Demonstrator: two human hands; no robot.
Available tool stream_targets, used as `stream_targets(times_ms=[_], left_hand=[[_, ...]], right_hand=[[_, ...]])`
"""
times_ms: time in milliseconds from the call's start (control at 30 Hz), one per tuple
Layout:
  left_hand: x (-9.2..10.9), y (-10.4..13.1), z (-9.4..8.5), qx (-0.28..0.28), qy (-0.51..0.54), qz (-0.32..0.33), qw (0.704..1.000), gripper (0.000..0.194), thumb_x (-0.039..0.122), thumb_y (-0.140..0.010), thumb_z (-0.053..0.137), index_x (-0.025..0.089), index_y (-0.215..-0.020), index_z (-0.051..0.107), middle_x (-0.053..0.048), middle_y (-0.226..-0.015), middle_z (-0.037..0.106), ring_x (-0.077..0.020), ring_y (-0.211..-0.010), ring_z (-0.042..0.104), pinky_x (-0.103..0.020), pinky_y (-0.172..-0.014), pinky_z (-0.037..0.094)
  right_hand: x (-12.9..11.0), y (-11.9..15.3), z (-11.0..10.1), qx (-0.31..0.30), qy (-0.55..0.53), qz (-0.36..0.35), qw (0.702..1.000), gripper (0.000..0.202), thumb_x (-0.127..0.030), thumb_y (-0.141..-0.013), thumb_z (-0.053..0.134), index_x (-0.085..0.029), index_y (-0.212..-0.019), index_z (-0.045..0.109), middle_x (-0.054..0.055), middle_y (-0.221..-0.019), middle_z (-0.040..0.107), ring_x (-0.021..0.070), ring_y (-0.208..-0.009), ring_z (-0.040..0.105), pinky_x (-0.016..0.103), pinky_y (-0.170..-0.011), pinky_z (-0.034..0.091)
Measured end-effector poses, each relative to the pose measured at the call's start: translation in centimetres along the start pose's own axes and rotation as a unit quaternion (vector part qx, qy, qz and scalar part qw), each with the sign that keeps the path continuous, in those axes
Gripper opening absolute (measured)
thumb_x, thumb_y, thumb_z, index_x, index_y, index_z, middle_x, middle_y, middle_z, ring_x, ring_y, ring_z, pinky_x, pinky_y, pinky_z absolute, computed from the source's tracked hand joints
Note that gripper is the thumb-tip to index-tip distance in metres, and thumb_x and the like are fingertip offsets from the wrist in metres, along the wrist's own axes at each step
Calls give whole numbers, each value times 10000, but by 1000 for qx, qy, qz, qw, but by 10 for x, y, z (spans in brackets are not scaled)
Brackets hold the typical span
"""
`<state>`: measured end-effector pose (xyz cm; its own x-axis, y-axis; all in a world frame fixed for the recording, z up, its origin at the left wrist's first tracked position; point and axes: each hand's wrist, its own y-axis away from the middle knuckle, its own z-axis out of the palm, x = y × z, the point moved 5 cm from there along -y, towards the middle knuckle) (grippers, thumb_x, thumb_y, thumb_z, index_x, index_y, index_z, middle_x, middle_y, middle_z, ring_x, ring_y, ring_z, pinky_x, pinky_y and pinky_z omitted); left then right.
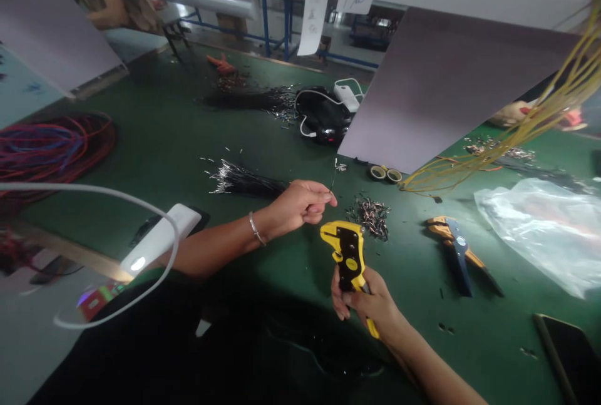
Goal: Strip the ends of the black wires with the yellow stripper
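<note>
Over the middle of the green table point(154, 142), the left hand point(310, 203) is pinching one thin dark wire point(333, 178); nearer, the right hand point(375, 305) is gripping a yellow wire stripper point(351, 261). Sound practice would be keeping the wire straight, fingers well back. Strippers are totalling two (the blue-and-orange stripper point(457, 247) is lying right, unheld); tape rolls point(385, 173), two; smartphone point(570, 355), one.

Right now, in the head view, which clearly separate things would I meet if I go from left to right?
Coil of red and blue wires → black wire bundle with silvery ends → yellow-and-black wire stripper in the right hand → blue-and-orange wire stripper → smartphone.
</note>
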<state>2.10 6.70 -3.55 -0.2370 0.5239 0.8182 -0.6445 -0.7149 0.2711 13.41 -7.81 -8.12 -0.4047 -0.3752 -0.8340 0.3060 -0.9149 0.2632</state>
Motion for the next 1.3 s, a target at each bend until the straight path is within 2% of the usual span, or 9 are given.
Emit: stream_targets(times_ms=[100,200,300,400,500,567,900,1100,1300], left_hand=[[-2,3,2,10,6,-3,1000,146,90,-824,584,70,-691,642,63,-444,340,-13,-381,249,-179,-400,173],[-3,2,0,12,8,4,1000,139,96,-830,582,69,-712,651,60,-458,344,-12,-386,246,-184,-404,171],[-2,-4,-8,21,7,20,1000,153,84,-828,570,73,-695,644,67,-443,322,-11,-381,227,-187,-408,163],[-1,-6,-8,5,3,14,1000,155,90,-827,567,74,-696,647,64,-425,333,-11,-371,227,-186,-403,159],[2,0,0,-15,2,0,1000,155,98,-831,560,72,-712,655,59,-416,343,-16,-366,241,-187,-398,165],[4,5,6,-15,-1,-5,1000,159,99,-834,552,72,-717,656,60,-413,337,-17,-364,238,-188,-397,163],[3,3,7,-25,2,10,1000,108,119,-809,582,68,-741,649,67,-433,341,-16,-379,241,-186,-409,165],[2,-1,5,-13,-5,16,1000,57,110,-766,612,79,-729,643,83,-419,319,-8,-363,210,-192,-406,153],[4,-4,3,10,-36,24,999,119,168,-797,600,83,-732,650,68,-441,328,-15,-359,240,-204,-404,154]], right_hand=[[-4,-5,-7,30,45,-19,998,148,-186,-654,647,-165,-765,551,-20,-626,530,106,-438,463,275,-439,417],[-8,-8,-13,55,211,-41,975,106,-199,-699,610,-180,-773,536,-19,-635,522,118,-487,478,271,-485,407],[-11,-7,-15,83,418,-94,900,86,-169,-716,549,-191,-798,536,0,-664,550,150,-571,511,285,-559,410],[-9,-2,-14,97,535,-151,826,204,-156,-711,513,-197,-910,522,22,-712,599,184,-616,550,310,-607,424],[-4,4,-14,94,588,-185,782,303,-157,-707,502,-196,-1008,502,51,-775,631,220,-678,589,336,-646,446],[-2,7,-15,89,599,-196,771,331,-161,-707,504,-196,-1036,494,63,-802,639,236,-710,606,346,-662,456],[-11,1,-17,83,557,-183,806,111,-169,-752,481,-205,-856,491,16,-694,587,170,-599,563,273,-578,436],[-20,-7,-14,70,508,-157,844,113,-138,-701,473,-204,-792,485,-12,-662,551,131,-569,503,235,-548,412],[-24,-12,-15,67,470,-144,868,106,-139,-673,491,-206,-743,447,-36,-630,476,111,-557,426,219,-529,356]])
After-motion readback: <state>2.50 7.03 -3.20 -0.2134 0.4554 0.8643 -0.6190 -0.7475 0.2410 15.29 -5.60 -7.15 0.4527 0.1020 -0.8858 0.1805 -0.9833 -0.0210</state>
